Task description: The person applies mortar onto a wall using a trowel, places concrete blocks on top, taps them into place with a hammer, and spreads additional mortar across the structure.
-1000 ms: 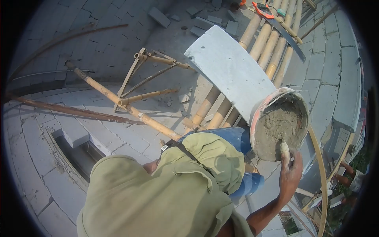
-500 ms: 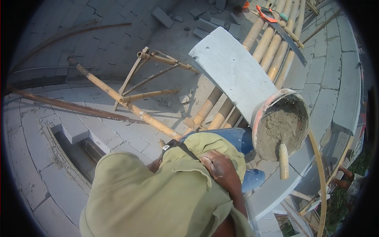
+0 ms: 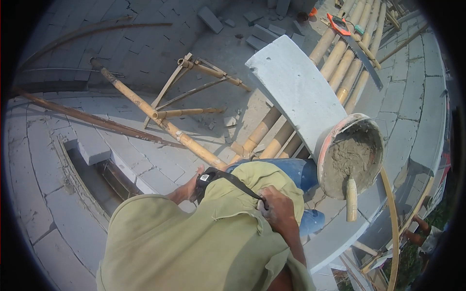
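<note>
My right hand [image 3: 279,206] is closed on a black strap [image 3: 238,184] that crosses the front of my green shirt [image 3: 194,242]. The strap runs to a black pouch [image 3: 206,179] at my waist. Beside that pouch is my left hand [image 3: 192,186], only partly visible, its fingers largely hidden behind it. A bucket of grey mortar [image 3: 352,153] stands to the right of my knees, with a wooden handle [image 3: 351,200] sticking out over its near rim. Against the bucket lies a large pale block [image 3: 298,89], resting on bamboo poles [image 3: 335,63].
A saw with an orange handle [image 3: 339,24] lies on the poles. Left of centre stands a bamboo and wood frame [image 3: 165,116]. An opening [image 3: 104,179] cuts into the block surface at lower left. Another person's arm [image 3: 420,233] shows at far right.
My right hand has left the wooden handle in the bucket, moved left to my waist and taken hold of the strap. More of my left hand shows by the pouch. The view has shifted slightly.
</note>
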A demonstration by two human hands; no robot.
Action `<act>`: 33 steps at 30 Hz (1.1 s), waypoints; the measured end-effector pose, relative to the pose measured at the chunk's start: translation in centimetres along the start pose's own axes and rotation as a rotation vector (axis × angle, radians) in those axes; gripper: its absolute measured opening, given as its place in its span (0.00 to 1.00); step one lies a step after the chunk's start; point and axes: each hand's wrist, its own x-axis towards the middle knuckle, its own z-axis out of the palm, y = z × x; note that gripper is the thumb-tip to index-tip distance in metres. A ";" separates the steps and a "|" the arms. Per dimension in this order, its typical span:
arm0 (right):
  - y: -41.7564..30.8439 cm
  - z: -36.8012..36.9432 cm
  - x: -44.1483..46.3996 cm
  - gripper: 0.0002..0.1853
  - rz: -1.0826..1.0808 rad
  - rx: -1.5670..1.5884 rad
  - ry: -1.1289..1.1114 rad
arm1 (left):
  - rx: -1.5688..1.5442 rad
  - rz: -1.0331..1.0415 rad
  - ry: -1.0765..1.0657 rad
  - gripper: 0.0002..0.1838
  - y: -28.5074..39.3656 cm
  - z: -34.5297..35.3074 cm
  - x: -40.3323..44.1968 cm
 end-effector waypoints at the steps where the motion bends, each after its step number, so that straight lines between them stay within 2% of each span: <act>1: 0.2 0.2 -0.2 0.12 -0.005 -0.003 -0.004 | -0.004 0.003 -0.006 0.50 0.1 0.1 -0.1; 4: 0.6 0.7 -1.3 0.12 -0.038 0.064 0.110 | 0.004 0.013 -0.007 0.50 0.7 0.5 -0.7; 7: -0.4 -0.4 -3.0 0.10 0.041 0.184 0.180 | 0.006 -0.058 -0.031 0.49 2.0 1.1 -2.2; 9: -0.7 -1.4 -4.7 0.08 0.352 0.287 0.058 | 0.033 -0.047 -0.038 0.49 3.0 1.3 -2.6; 12: -0.5 -1.3 -6.8 0.06 0.406 0.367 0.077 | 0.169 0.009 -0.019 0.52 5.5 2.9 -3.6; 14: -0.7 -1.3 -7.3 0.06 0.360 0.423 0.119 | 0.344 0.062 -0.108 0.57 7.0 4.5 -4.5; 16: -0.7 -1.1 -7.8 0.06 0.310 0.483 0.162 | 0.327 0.061 -0.104 0.60 7.6 5.2 -4.9; 19: -0.4 -0.5 -9.1 0.07 0.396 0.443 0.152 | 0.359 0.066 -0.089 0.64 8.6 5.4 -4.9; 21: -0.2 -0.7 -10.0 0.07 0.554 0.876 0.046 | 0.406 0.074 -0.079 0.66 9.8 5.8 -5.2; 24: 1.4 0.2 -12.0 0.09 0.569 0.889 -0.026 | 0.581 0.062 -0.094 0.67 12.0 7.6 -6.3; 25: 1.5 0.2 -12.1 0.09 0.574 0.890 -0.021 | 0.660 0.083 -0.013 0.68 12.0 6.6 -4.6; 26: 1.5 0.1 -11.8 0.07 0.498 0.963 -0.016 | 0.740 0.106 0.068 0.68 12.5 6.8 -4.0; 27: 1.6 -0.1 -11.5 0.10 0.422 1.035 -0.010 | 0.744 0.103 0.062 0.68 12.9 7.1 -3.7; 28: 1.8 -0.9 -11.1 0.10 0.429 1.035 -0.004 | 0.829 0.120 0.058 0.69 13.4 8.6 -4.4; 30: 2.5 -2.9 -9.2 0.12 0.545 0.761 -0.254 | 0.921 0.148 0.054 0.70 14.2 10.7 -5.6; 31: 2.4 -3.3 -8.0 0.12 0.543 0.763 -0.248 | 0.935 0.174 0.060 0.70 14.5 11.3 -6.0; 33: 2.1 -4.3 -5.4 0.12 0.336 0.567 -0.060 | 0.955 0.202 0.066 0.69 14.7 11.6 -6.2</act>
